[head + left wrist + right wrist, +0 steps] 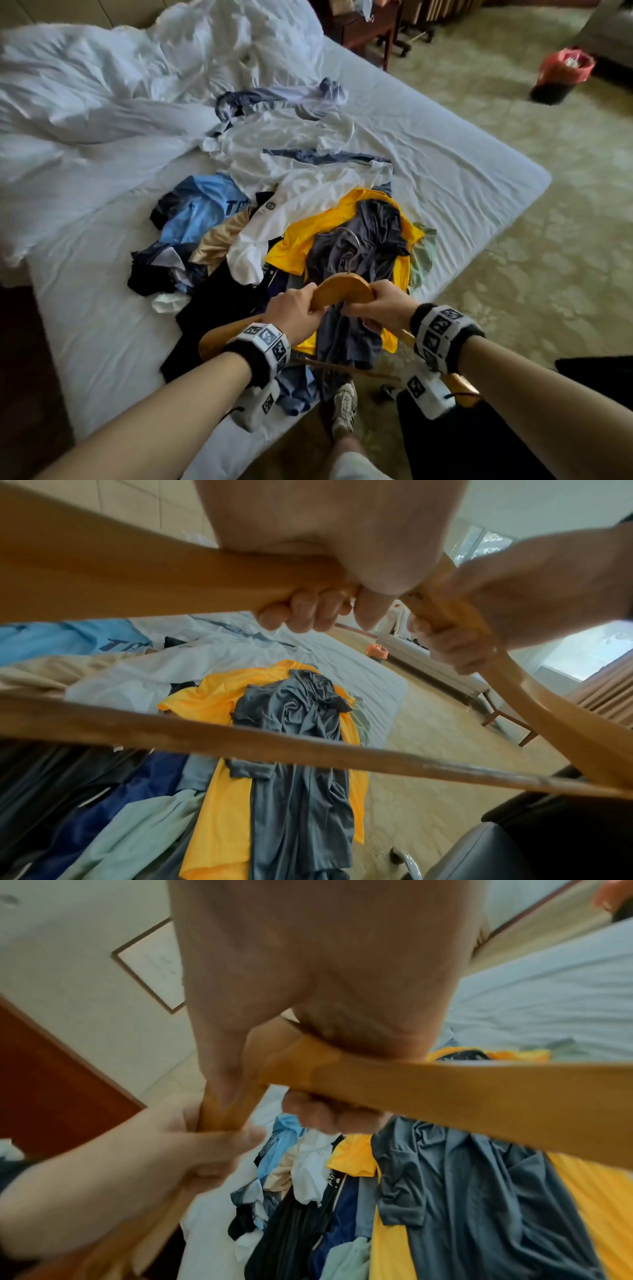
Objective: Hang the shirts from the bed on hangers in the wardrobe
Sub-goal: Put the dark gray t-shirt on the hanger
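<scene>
A wide bed (445,164) under a smooth pale sheet carries a crumpled white duvet (102,85) at its far side. Nearer lies a loose pile of soft shirts: a white one (291,178), a light blue one (198,212) whose lettering is partly folded under, and a glossy yellow shirt (308,240) with a limp, creased grey shirt (359,246) draped across it. Above the grey cloth a curved, polished wooden hanger (342,291) is held; its hook is hard to make out. The left hand (294,310) and right hand (383,303) each curl tightly round one shoulder of it, fingers (308,612) wrapped underneath. The wardrobe is out of frame.
</scene>
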A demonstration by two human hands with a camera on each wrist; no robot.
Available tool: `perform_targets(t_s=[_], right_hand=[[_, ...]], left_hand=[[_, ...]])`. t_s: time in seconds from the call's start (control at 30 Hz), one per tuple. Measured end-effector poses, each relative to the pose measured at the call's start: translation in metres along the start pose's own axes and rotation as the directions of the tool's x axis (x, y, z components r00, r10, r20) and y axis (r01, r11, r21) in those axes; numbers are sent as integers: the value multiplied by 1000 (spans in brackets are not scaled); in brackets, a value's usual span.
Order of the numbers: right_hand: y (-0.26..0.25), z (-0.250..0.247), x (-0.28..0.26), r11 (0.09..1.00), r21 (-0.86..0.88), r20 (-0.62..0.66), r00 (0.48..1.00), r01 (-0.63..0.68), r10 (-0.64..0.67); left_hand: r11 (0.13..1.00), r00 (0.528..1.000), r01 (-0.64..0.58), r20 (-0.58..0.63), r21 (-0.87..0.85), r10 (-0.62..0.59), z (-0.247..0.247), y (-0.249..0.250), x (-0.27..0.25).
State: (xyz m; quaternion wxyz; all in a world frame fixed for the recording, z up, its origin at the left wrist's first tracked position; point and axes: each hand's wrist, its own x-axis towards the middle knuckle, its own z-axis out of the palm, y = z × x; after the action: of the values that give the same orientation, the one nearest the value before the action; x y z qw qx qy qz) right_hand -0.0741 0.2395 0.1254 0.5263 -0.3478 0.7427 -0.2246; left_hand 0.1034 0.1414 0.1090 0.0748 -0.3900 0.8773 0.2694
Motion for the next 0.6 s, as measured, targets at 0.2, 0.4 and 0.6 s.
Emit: perform_targets(t_s=[0.2,0.4,0.6], right_hand=[[-11,-13,47,963,228,236,968,-145,89],[-9,-13,63,966,219,209,973,-140,94],[-21,-52,97,964,263,-122,989,-47,82]], left_hand=[[995,986,-47,161,87,33,14,-1,39],[955,952,-267,187,131,240,13,-15,83],[916,925,-369,-31,160,378,4,-23,154]])
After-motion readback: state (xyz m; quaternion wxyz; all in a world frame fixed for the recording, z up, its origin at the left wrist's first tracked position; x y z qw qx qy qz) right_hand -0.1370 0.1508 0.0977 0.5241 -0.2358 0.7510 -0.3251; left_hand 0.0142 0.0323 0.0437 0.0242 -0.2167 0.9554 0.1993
